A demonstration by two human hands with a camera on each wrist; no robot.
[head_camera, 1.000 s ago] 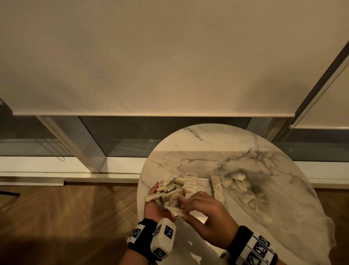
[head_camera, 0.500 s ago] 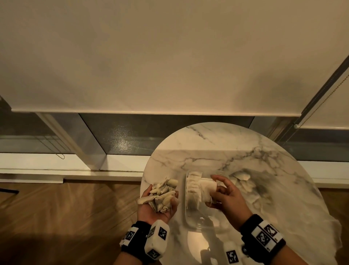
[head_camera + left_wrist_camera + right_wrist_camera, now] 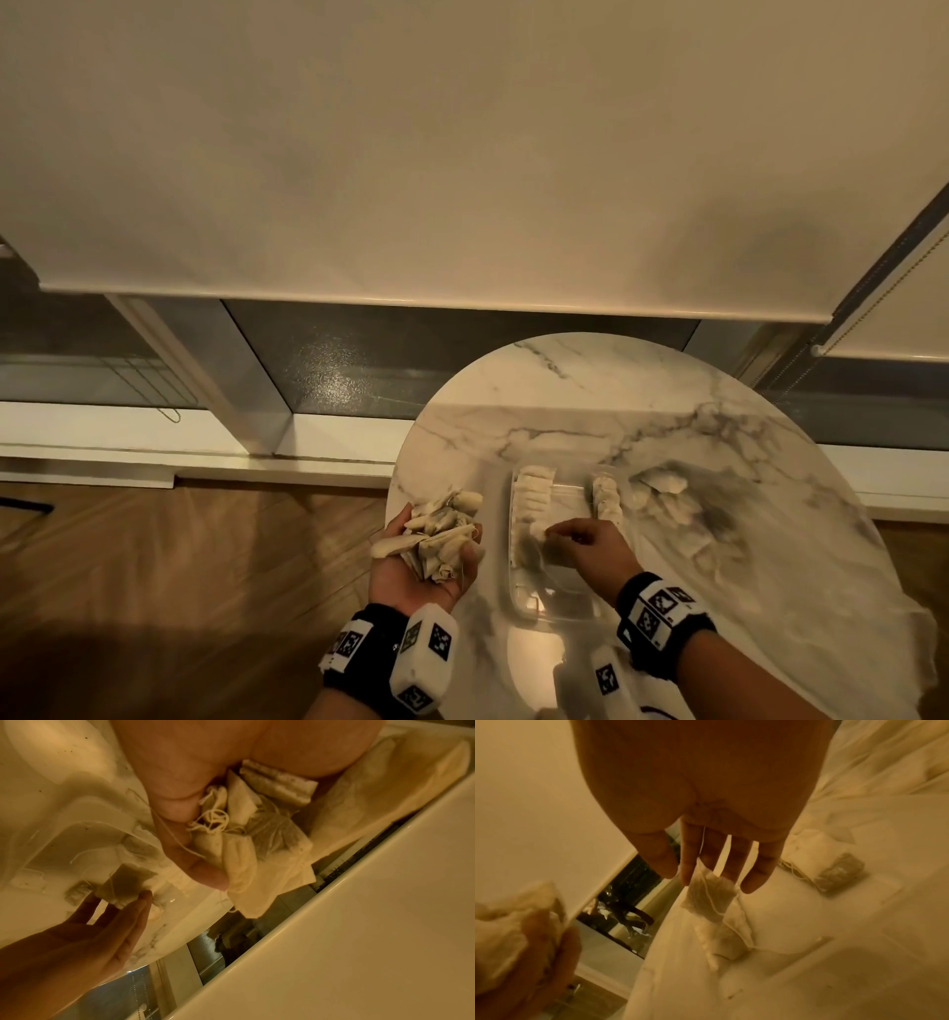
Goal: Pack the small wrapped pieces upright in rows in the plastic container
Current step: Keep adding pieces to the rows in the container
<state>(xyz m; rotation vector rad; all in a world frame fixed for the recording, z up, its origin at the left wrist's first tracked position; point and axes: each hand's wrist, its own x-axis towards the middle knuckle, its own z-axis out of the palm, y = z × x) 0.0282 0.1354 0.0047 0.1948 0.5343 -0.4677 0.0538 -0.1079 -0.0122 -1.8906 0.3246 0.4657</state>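
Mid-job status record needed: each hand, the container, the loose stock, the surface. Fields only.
left hand: palm up beside the container, holds a heap of tea bags
right hand: over the container, fingertips pinch one tea bag at the near end of the left row
plastic container: clear, two upright rows, left row and right row
loose tea bags: right of the container
surface: round marble table

Clear plastic container [image 3: 518, 598] near end: hidden under right hand [image 3: 590, 547].
Round marble table [image 3: 565, 390]: cut off by bottom edge.
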